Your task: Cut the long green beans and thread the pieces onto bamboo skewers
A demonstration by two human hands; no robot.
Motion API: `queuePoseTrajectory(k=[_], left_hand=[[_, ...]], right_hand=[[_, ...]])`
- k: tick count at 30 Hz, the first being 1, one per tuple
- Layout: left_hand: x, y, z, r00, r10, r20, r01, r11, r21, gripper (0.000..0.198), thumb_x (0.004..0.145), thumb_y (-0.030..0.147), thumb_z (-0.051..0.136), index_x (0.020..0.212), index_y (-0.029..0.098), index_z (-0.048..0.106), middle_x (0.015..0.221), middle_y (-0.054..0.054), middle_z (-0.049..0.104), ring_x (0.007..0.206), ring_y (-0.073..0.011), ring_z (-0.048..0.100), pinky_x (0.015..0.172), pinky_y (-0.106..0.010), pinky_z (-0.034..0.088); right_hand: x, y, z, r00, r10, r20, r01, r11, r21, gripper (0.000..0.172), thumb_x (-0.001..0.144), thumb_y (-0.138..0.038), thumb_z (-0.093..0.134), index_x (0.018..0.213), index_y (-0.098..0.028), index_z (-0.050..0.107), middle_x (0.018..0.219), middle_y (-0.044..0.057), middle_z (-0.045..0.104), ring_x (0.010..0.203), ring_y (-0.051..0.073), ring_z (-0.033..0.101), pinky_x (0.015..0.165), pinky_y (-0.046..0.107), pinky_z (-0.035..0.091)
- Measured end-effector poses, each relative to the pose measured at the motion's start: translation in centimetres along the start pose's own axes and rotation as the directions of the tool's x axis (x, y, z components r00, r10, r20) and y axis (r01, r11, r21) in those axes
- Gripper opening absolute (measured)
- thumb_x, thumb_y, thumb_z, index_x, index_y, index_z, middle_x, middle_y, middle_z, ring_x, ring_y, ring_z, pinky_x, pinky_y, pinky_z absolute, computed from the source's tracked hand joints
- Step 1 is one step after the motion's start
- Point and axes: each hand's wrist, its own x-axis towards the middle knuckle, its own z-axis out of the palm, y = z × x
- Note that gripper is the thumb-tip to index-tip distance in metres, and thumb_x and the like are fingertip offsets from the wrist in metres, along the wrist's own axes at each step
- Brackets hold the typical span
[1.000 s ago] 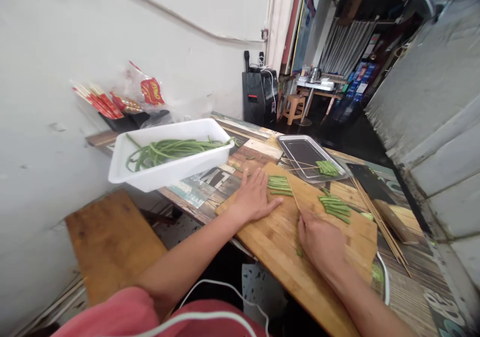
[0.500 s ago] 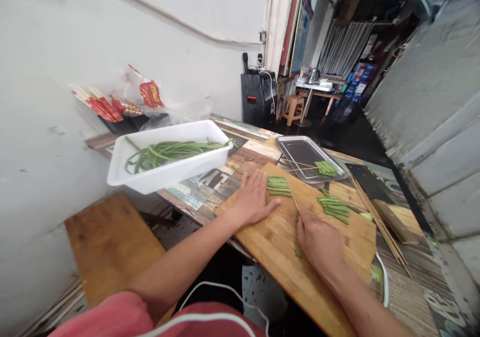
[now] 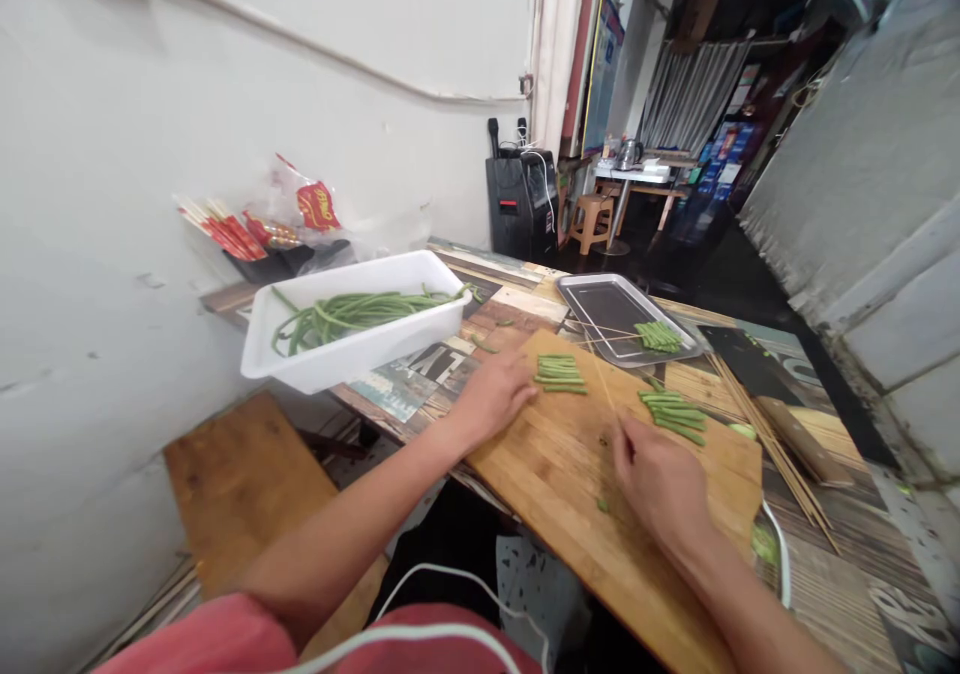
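In my right hand (image 3: 660, 474) a thin bamboo skewer (image 3: 602, 382) is pinched, pointing up and away over the wooden cutting board (image 3: 547, 454). A row of cut green beans (image 3: 559, 374) lies side by side on the board between my hands, apart from the skewer. My left hand (image 3: 495, 394) rests at the board's left edge, just left of that row, fingers loosely spread and holding nothing. Near my right hand lies a second bunch of cut green beans (image 3: 673, 414).
A white tub (image 3: 352, 354) of long beans stands at the left. Beyond the board, a metal tray (image 3: 600, 304) carries skewered bean pieces (image 3: 658, 336). Loose skewers (image 3: 780, 464) and a cleaver (image 3: 799, 439) lie at the right; a bowl rim (image 3: 784, 564) shows beside the board.
My left hand has drawn back leftward off the row of beans, its fingers curling a little. My right hand has moved slightly right, taking the skewer away from the beans. The view has shifted slightly.
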Motion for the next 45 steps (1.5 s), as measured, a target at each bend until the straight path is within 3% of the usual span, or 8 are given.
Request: queuePoseTrajectory(k=[3, 5, 13, 19, 29, 36, 41, 45], left_hand=[[0.8, 0.4, 0.3, 0.994, 0.096, -0.058, -0.098, 0.995, -0.035, 0.021, 0.089, 0.022, 0.048, 0.088, 0.017, 0.068, 0.096, -0.008, 0.065, 0.091, -0.0191, 0.059, 0.085, -0.033, 0.048], [1.3, 0.9, 0.9, 0.991, 0.125, -0.046, -0.127, 0.992, -0.029, 0.022, 0.089, 0.022, 0.048, 0.084, 0.016, 0.069, 0.087, -0.007, 0.065, 0.084, -0.0191, 0.059, 0.079, -0.033, 0.048], [2.3, 1.4, 2.1, 0.994, 0.109, 0.021, -0.108, 0.993, -0.043, 0.021, 0.089, 0.021, 0.049, 0.089, 0.016, 0.069, 0.086, -0.008, 0.066, 0.085, -0.0204, 0.059, 0.08, -0.035, 0.048], [2.3, 1.5, 3.1, 0.999, 0.054, -0.008, -0.054, 0.995, -0.084, 0.021, 0.088, 0.02, 0.049, 0.087, 0.016, 0.069, 0.084, -0.008, 0.066, 0.084, -0.0206, 0.059, 0.079, -0.036, 0.048], [1.9, 1.4, 3.6, 0.999, 0.047, -0.022, -0.049, 0.993, -0.109, 0.019, 0.087, 0.018, 0.051, 0.084, 0.016, 0.069, 0.083, -0.008, 0.066, 0.082, -0.0196, 0.059, 0.079, -0.035, 0.048], [1.9, 1.3, 3.7, 0.998, 0.034, -0.047, -0.04, 0.992, -0.116, 0.015, 0.085, 0.015, 0.053, 0.083, 0.016, 0.068, 0.084, -0.007, 0.067, 0.082, -0.0196, 0.059, 0.078, -0.034, 0.048], [2.0, 1.3, 3.6, 0.998, 0.032, -0.048, -0.038, 0.99, -0.134, 0.013, 0.084, 0.015, 0.054, 0.082, 0.016, 0.067, 0.082, -0.005, 0.067, 0.08, -0.0187, 0.059, 0.077, -0.033, 0.048], [2.0, 1.2, 3.7, 0.999, 0.009, -0.043, -0.016, 0.987, -0.159, 0.012, 0.084, 0.014, 0.055, 0.082, 0.016, 0.067, 0.082, -0.004, 0.067, 0.08, -0.0176, 0.059, 0.077, -0.032, 0.047]], right_hand=[[-1.1, 1.0, -1.1, 0.966, -0.008, -0.257, 0.032, 0.995, 0.09, 0.035, 0.09, -0.027, 0.039, 0.11, -0.013, 0.063, 0.087, 0.009, 0.072, 0.068, 0.016, 0.066, 0.063, 0.025, 0.045], [-2.6, 1.8, -1.8, 0.963, -0.04, -0.265, 0.062, 0.995, 0.076, 0.033, 0.088, -0.028, 0.039, 0.106, -0.015, 0.064, 0.085, 0.007, 0.071, 0.065, 0.015, 0.065, 0.061, 0.024, 0.044], [-8.8, 4.3, -1.7, 0.989, -0.121, 0.08, 0.128, 0.987, -0.092, 0.03, 0.089, -0.035, 0.037, 0.102, -0.022, 0.061, 0.097, 0.006, 0.07, 0.06, 0.017, 0.064, 0.05, 0.028, 0.043], [-6.7, 3.1, -1.3, 0.962, -0.147, 0.228, 0.183, 0.973, -0.144, 0.021, 0.089, -0.02, 0.041, 0.091, -0.02, 0.061, 0.084, 0.006, 0.065, 0.061, 0.017, 0.061, 0.053, 0.027, 0.041], [-2.6, 1.8, -3.2, 0.89, 0.096, 0.445, 0.026, 0.965, -0.261, 0.017, 0.081, -0.01, 0.047, 0.071, -0.017, 0.059, 0.073, 0.009, 0.065, 0.068, 0.023, 0.065, 0.052, 0.028, 0.035], [-3.2, 1.1, -2.9, 0.947, 0.02, 0.32, 0.042, 0.982, -0.185, 0.012, 0.083, -0.018, 0.048, 0.075, -0.017, 0.058, 0.066, 0.006, 0.064, 0.057, 0.018, 0.061, 0.05, 0.026, 0.033], [-5.1, 0.2, -0.4, 0.978, -0.132, 0.161, 0.147, 0.986, -0.08, 0.032, 0.084, -0.011, 0.044, 0.112, -0.015, 0.057, 0.086, 0.006, 0.069, 0.059, 0.015, 0.062, 0.052, 0.025, 0.038], [-5.0, -0.2, 0.0, 0.962, -0.191, 0.194, 0.213, 0.972, -0.1, 0.04, 0.083, -0.01, 0.046, 0.121, -0.015, 0.055, 0.082, 0.005, 0.07, 0.059, 0.017, 0.064, 0.05, 0.026, 0.039]])
